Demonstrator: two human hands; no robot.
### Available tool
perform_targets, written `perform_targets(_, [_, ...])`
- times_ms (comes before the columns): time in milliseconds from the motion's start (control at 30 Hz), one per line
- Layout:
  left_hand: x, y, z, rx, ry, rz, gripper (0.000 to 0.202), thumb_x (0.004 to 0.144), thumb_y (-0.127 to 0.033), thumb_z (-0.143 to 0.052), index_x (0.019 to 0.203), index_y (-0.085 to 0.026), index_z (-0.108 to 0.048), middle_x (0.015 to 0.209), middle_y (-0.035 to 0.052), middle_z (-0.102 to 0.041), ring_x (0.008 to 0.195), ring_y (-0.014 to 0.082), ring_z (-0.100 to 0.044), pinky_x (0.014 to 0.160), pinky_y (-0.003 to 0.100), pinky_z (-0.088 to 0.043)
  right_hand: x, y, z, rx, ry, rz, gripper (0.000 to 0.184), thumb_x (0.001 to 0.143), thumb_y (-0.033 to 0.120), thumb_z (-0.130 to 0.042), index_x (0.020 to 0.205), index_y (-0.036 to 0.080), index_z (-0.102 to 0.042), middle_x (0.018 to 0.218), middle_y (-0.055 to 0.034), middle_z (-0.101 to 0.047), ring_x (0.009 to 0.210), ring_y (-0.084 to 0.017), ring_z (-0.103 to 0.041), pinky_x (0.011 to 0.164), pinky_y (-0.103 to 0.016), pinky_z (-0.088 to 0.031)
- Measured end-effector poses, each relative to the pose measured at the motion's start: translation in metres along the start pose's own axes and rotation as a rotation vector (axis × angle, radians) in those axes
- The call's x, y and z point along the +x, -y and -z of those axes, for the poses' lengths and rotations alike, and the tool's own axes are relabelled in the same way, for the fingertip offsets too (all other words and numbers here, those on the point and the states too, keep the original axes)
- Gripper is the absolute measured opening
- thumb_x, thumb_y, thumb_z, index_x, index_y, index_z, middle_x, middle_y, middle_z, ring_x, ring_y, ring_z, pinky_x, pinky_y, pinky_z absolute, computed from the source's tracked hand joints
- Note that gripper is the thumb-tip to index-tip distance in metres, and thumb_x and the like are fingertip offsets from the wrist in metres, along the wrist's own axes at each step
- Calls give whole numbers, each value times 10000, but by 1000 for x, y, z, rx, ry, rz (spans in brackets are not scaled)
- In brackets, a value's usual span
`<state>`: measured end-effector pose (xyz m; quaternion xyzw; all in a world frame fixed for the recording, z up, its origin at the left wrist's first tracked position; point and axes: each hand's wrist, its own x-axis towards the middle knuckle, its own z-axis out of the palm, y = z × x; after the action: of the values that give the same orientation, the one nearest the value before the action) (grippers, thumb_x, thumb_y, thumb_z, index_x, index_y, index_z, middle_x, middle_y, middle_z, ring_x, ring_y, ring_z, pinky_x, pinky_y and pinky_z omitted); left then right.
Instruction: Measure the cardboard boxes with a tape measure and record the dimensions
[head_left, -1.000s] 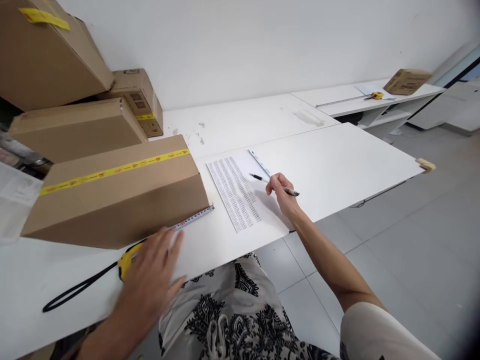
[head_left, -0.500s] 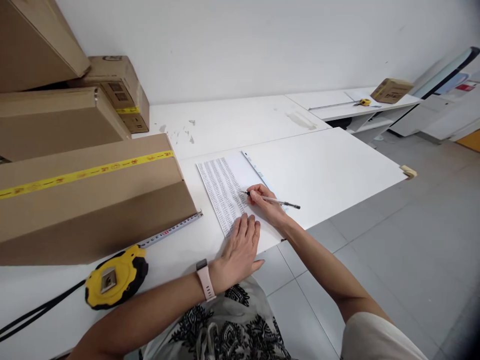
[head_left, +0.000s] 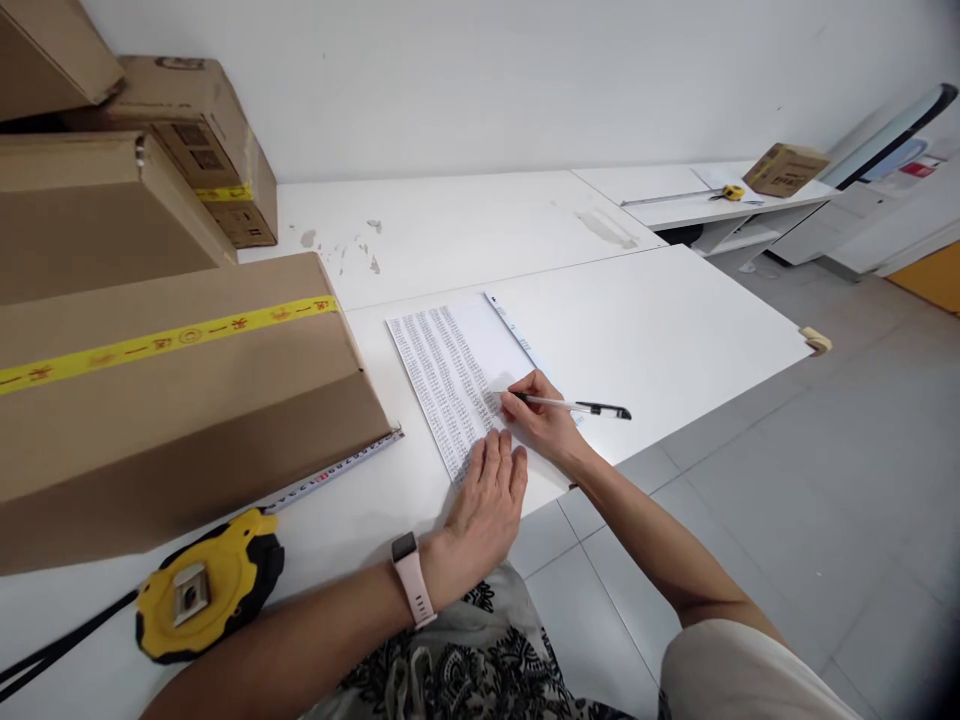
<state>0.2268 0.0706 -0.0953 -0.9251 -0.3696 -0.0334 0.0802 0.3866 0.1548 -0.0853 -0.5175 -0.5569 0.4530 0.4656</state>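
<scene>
A printed sheet of paper (head_left: 457,365) filled with small rows lies on the white table (head_left: 660,330). My left hand (head_left: 487,500) lies flat and open on the sheet's near corner, a pink watch on its wrist. My right hand (head_left: 544,420) grips a pen (head_left: 577,406), its tip touching the right side of the printed rows. A yellow tape measure (head_left: 206,585) sits near the table's front edge, its blade (head_left: 337,468) drawn out along the base of a large cardboard box (head_left: 172,390) with yellow tape.
More cardboard boxes (head_left: 120,190) are stacked at the back left against the white wall. A far desk holds a small box (head_left: 787,168) and another yellow tape measure (head_left: 733,192). Grey tiled floor lies to the right.
My left hand left the tape measure and came to rest flat on the paper. My right hand brought the pen tip onto the printed rows. The view shifted slightly left.
</scene>
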Motion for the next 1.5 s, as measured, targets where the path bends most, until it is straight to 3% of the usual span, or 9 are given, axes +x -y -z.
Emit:
perform_targets(133, [1,0,2,-6,9,-9,781,938,-405,-533,1541,42,-316,1598,321,-342,1502,412,-320,1255,528,-178,0,2,0,-115,-24,17,356,891,493,-656,726,238,-468,582,56,-421,528,-117,-359,512,-288,-305])
perform_targets(300, [1,0,2,35,37,-15,764,952,-398,-489,1552,32,-291,1597,307,-355,1496,404,-338,1252,531,-189,-1,5,-3,-73,8,20,278,872,438,-677,796,246,-491,636,51,-457,545,-120,-380,514,-286,-313])
perform_targets(567, [2,0,4,16,41,-23,815,934,-403,-529,1552,59,-266,1587,324,-362,1494,428,-328,1248,537,-206,0,-3,-2,-168,-5,78,264,855,277,-631,679,233,-440,619,47,-395,561,-117,-347,524,-283,-297])
perform_targets(1500, [1,0,-3,-41,32,-13,817,922,-393,-545,1557,44,-272,1599,309,-352,1512,407,-301,1263,539,-170,0,-3,-2,-167,4,60,254,827,246,-627,666,234,-431,595,56,-382,543,-111,-343,516,-282,-283])
